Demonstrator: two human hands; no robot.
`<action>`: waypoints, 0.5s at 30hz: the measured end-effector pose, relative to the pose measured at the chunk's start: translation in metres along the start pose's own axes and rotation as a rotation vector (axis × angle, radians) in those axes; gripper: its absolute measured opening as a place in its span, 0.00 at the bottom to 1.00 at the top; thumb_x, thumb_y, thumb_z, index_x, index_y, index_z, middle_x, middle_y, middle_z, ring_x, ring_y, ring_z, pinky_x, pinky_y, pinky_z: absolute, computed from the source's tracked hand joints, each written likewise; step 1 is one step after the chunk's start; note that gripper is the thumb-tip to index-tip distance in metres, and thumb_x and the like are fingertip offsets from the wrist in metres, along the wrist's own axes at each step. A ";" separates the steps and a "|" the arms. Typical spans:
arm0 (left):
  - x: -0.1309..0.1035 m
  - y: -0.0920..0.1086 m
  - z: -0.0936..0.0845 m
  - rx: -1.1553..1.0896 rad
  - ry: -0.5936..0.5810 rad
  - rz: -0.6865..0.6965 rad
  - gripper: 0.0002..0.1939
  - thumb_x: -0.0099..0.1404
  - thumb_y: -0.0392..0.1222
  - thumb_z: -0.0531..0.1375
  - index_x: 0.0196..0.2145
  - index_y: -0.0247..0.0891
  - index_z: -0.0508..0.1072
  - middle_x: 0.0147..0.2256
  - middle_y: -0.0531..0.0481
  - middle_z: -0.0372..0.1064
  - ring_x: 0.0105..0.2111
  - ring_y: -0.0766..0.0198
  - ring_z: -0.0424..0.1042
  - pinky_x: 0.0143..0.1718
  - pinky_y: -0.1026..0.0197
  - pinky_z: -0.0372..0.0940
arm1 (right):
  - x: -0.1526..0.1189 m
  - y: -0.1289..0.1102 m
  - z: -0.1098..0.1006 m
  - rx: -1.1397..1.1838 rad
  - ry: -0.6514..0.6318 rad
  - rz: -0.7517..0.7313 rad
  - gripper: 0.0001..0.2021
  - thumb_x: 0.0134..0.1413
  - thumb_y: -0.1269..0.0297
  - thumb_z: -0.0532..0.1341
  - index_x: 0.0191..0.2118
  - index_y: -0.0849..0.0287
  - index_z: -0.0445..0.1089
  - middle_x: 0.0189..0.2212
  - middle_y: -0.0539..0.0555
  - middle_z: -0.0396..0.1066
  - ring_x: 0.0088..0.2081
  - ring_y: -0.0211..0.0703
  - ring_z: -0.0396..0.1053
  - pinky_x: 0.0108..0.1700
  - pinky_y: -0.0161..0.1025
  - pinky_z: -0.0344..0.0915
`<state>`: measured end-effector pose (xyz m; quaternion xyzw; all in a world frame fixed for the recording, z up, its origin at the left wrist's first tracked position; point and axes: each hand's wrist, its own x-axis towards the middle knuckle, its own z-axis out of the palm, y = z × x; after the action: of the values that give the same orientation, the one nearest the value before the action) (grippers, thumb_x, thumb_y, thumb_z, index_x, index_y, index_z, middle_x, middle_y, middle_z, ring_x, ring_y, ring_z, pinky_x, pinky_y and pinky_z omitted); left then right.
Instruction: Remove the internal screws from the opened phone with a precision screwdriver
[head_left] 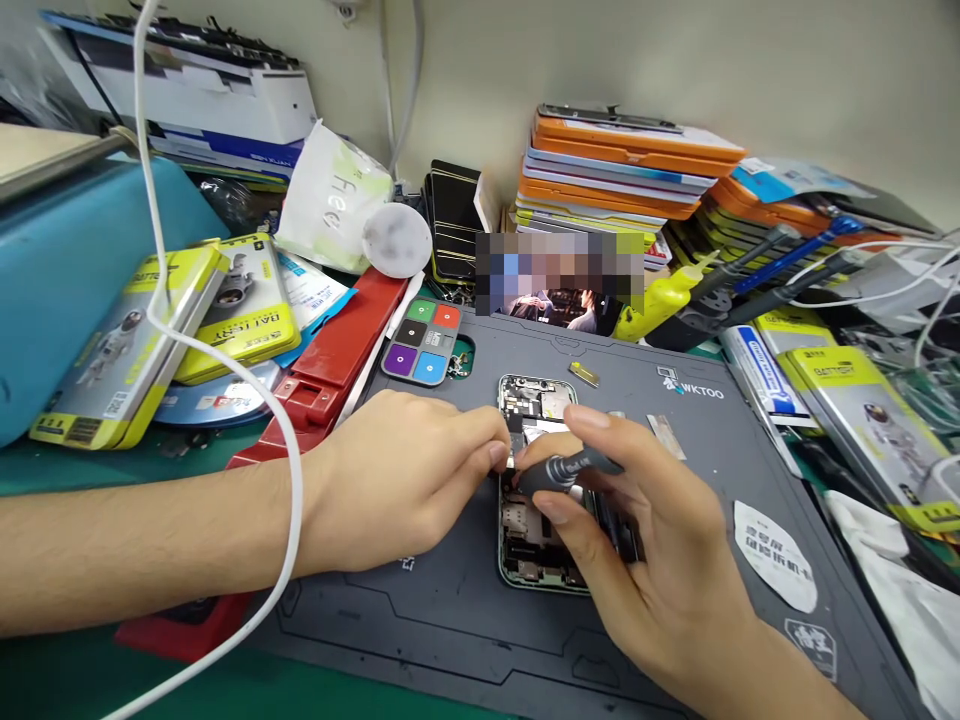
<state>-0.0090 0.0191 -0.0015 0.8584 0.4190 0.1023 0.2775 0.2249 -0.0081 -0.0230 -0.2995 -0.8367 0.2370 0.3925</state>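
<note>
Right hand (664,535) closed around grey screwdriver (556,474), over the opened phone (525,550), whose long axis runs away from the person. Left hand (409,465) pinched at its left edge; grip contents cannot be told.

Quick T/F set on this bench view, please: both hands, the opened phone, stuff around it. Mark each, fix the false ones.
1. The right hand holds a grey tool over the opened phone. True.
2. The left hand lies flat, fingers spread, well away from the phone. False: its fingers are bent, with the tips at the phone's edge.
3. The white cable crosses in front of the left forearm. True.
4. The tray with coloured squares is to the right of the phone. False: it is to the left, near the mat's upper edge.
5. The dark grey mat bears the lettering WKTOO. True.
</note>
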 end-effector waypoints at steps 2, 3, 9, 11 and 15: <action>0.000 -0.001 0.001 0.004 0.012 0.015 0.14 0.80 0.42 0.46 0.39 0.41 0.68 0.31 0.51 0.73 0.31 0.57 0.73 0.34 0.58 0.61 | 0.004 -0.002 0.000 -0.013 -0.022 -0.058 0.43 0.62 0.86 0.63 0.76 0.49 0.51 0.65 0.50 0.72 0.57 0.39 0.75 0.59 0.37 0.76; 0.000 -0.001 0.001 0.008 0.013 0.023 0.15 0.79 0.42 0.45 0.37 0.41 0.67 0.31 0.50 0.73 0.31 0.57 0.73 0.34 0.58 0.61 | 0.006 -0.002 -0.001 -0.018 -0.035 -0.069 0.43 0.62 0.85 0.64 0.76 0.49 0.52 0.63 0.49 0.74 0.54 0.38 0.75 0.58 0.36 0.75; 0.002 -0.002 0.002 0.033 0.020 0.047 0.14 0.79 0.41 0.46 0.42 0.41 0.70 0.34 0.50 0.76 0.33 0.55 0.76 0.36 0.57 0.64 | 0.007 -0.005 -0.005 -0.042 -0.049 -0.092 0.43 0.59 0.88 0.56 0.76 0.55 0.50 0.68 0.50 0.68 0.64 0.36 0.69 0.70 0.34 0.64; 0.002 -0.002 0.002 0.036 0.027 0.045 0.14 0.80 0.42 0.46 0.48 0.42 0.71 0.36 0.50 0.77 0.36 0.54 0.77 0.38 0.57 0.65 | 0.005 -0.005 -0.007 -0.041 -0.041 -0.104 0.44 0.57 0.87 0.56 0.77 0.57 0.48 0.71 0.52 0.64 0.67 0.38 0.66 0.71 0.36 0.63; 0.001 -0.002 0.003 0.044 0.043 0.049 0.14 0.81 0.43 0.47 0.49 0.42 0.72 0.36 0.50 0.78 0.36 0.56 0.78 0.37 0.58 0.64 | 0.001 -0.003 -0.007 -0.060 -0.004 -0.103 0.46 0.57 0.87 0.58 0.78 0.55 0.47 0.70 0.52 0.65 0.66 0.41 0.68 0.69 0.39 0.68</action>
<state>-0.0083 0.0202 -0.0055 0.8720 0.4057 0.1185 0.2470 0.2287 -0.0080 -0.0166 -0.2674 -0.8584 0.1920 0.3934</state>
